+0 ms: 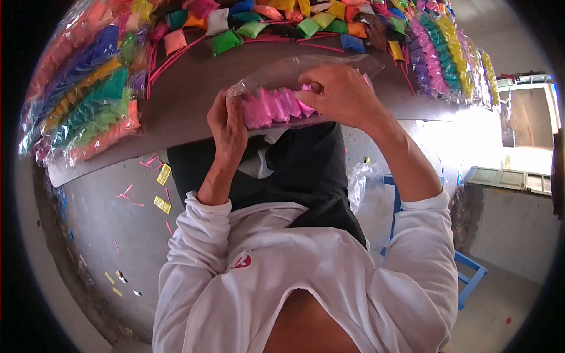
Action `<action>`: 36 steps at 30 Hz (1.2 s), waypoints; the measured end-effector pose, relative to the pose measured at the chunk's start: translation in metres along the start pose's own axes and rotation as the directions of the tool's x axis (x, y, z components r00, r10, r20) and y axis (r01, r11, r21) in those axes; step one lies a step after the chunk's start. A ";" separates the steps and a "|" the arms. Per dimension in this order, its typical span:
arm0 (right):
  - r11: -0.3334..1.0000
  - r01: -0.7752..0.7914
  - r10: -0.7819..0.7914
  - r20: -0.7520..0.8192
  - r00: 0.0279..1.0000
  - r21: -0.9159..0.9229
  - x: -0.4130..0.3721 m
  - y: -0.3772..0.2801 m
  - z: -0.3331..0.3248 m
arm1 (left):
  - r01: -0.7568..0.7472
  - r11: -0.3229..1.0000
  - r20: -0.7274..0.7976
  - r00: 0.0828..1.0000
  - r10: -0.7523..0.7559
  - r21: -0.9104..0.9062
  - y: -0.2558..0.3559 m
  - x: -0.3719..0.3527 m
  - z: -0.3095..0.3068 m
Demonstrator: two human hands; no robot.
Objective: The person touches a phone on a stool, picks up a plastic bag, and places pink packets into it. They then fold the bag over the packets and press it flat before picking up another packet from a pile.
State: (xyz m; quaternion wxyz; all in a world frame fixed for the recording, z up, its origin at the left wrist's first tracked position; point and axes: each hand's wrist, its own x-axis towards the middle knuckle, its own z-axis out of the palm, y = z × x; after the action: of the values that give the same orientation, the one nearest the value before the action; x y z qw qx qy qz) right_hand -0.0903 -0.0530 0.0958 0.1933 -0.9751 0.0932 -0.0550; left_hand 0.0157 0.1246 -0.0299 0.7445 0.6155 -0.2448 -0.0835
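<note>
A row of several pink packets [269,109] lies in a clear plastic bag [268,75] at the near edge of the table. My left hand [228,120] is closed on the left end of the bag, thumb against the plastic. At the other end, my right hand [341,91] has its fingers curled, with thumb and forefinger pinching the last pink packet in the row. Part of the bag spreads out behind and under my right hand.
Clear bags of coloured packets [97,100] are stacked at the table's left, with more bags [438,56] at the right. Loose packets [226,42] and pink strips [170,67] lie along the back. A blue stool [468,276] stands right; yellow labels [162,204] litter the floor.
</note>
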 end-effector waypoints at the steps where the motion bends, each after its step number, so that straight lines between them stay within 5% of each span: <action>1: 1.000 0.021 -0.021 -0.006 1.000 -0.003 -0.001 0.002 0.001 | -0.020 1.000 -0.004 1.000 0.020 -0.011 -0.002 0.000 0.001; 9: 0.954 0.212 -0.209 0.037 0.977 -0.211 0.005 0.016 0.022 | -0.089 0.996 0.016 0.996 0.088 0.022 0.008 0.002 0.006; 15: 0.935 0.167 -0.137 0.115 0.984 -0.312 0.008 0.012 0.022 | -0.070 0.997 0.011 0.998 0.070 0.025 0.001 0.002 0.003; 18: 0.998 0.043 -0.041 0.037 0.998 -0.052 0.005 0.008 -0.004 | -0.086 0.995 0.018 0.996 0.085 0.047 0.007 0.002 0.003; 21: 0.976 0.206 -0.206 -0.001 0.979 -0.075 0.001 0.024 -0.001 | -0.070 0.996 0.016 0.997 0.069 0.053 0.005 0.002 0.002; 23: 0.975 0.212 -0.213 -0.018 0.977 -0.065 -0.002 0.031 0.016 | 0.014 1.000 0.005 1.000 -0.014 0.019 -0.001 0.001 0.002; 27: 0.979 0.191 -0.190 -0.023 0.981 0.074 0.000 0.034 0.003 | -0.051 0.999 0.008 0.999 0.051 0.005 0.001 0.002 0.001; 31: 0.962 -0.127 0.150 -0.080 0.986 0.242 -0.020 0.043 -0.052 | -0.116 0.993 0.003 0.993 0.116 0.015 -0.004 0.003 0.004; 34: 0.929 -0.171 0.186 -0.016 0.982 0.327 -0.046 0.066 -0.070 | -0.038 0.997 0.002 0.999 0.038 0.060 0.000 0.002 0.000; 36: 0.990 -0.028 0.033 -0.033 0.999 0.135 -0.057 0.074 -0.070 | -0.071 0.995 0.011 0.997 0.070 0.064 -0.003 0.004 -0.001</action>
State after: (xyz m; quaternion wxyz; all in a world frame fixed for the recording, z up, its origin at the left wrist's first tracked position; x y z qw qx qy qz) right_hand -0.1683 -0.1341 0.1270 0.2576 -0.9573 0.1077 -0.0751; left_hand 0.0200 0.1228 -0.0320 0.7258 0.6297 -0.2720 -0.0519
